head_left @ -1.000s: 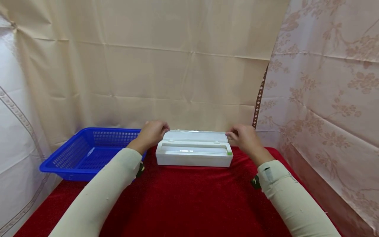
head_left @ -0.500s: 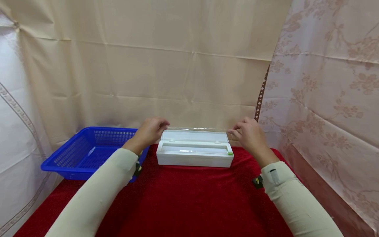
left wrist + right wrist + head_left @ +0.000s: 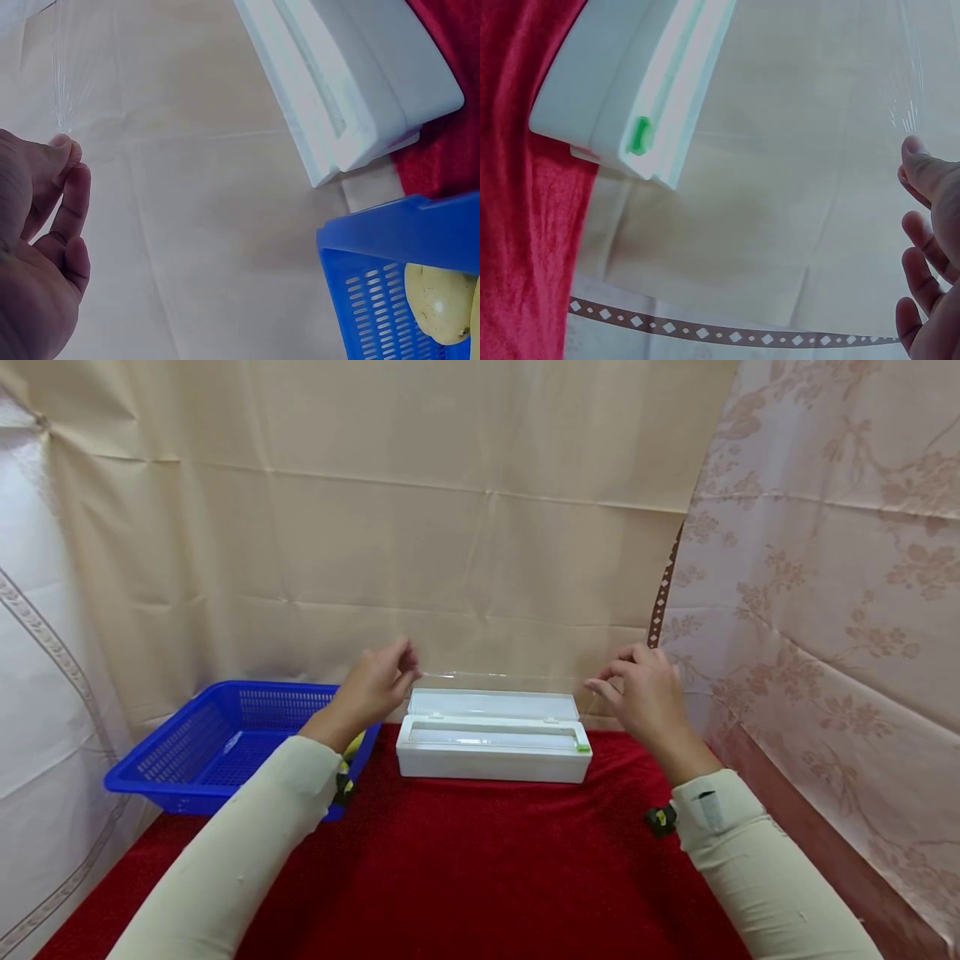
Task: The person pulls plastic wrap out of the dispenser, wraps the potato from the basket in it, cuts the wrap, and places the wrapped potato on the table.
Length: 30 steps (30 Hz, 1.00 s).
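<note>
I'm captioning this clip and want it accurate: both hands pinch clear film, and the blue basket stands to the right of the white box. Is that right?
Not quite: the head view shows the basket to the left of the box. The left hand and right hand do pinch clear film.

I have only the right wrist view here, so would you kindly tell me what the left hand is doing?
Observer: The left hand is pinching the clear plastic film.
Operator: Thank you; what stands to the left of the white film dispenser?
Observer: A blue plastic basket, set apart from it.
Operator: Does the basket hold anything, please?
Observer: Yes, the left wrist view shows a rounded yellow item in it, likely a fruit, though I cannot tell which kind.
</note>
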Tool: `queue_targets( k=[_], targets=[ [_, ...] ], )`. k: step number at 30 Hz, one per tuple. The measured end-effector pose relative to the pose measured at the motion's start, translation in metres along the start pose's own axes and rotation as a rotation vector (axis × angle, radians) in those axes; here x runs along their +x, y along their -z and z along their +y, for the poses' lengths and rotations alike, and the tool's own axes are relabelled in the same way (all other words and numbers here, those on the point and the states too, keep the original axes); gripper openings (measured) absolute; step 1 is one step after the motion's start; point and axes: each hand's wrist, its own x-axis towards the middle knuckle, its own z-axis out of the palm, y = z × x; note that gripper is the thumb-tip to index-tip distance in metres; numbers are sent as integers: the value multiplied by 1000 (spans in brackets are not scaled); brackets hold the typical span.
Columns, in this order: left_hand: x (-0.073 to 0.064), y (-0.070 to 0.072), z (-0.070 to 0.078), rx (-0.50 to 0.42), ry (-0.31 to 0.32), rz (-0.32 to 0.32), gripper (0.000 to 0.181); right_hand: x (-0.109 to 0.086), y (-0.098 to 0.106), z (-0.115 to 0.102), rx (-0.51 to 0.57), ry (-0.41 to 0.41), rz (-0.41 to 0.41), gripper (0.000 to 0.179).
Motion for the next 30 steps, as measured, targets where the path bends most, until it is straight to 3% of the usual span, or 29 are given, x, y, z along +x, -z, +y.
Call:
queue_targets(
  k=[13, 23, 30],
  targets=[
    [-4, 12, 10, -30, 30, 30, 15, 5, 17, -6, 24, -40, -5, 20],
    [-6, 21, 17, -37, -27, 96, 18, 6, 30, -10, 58, -36, 13, 21],
    [-8, 27, 23, -107, -12, 99, 20, 7, 40, -15, 107, -79, -39, 17]
  ],
)
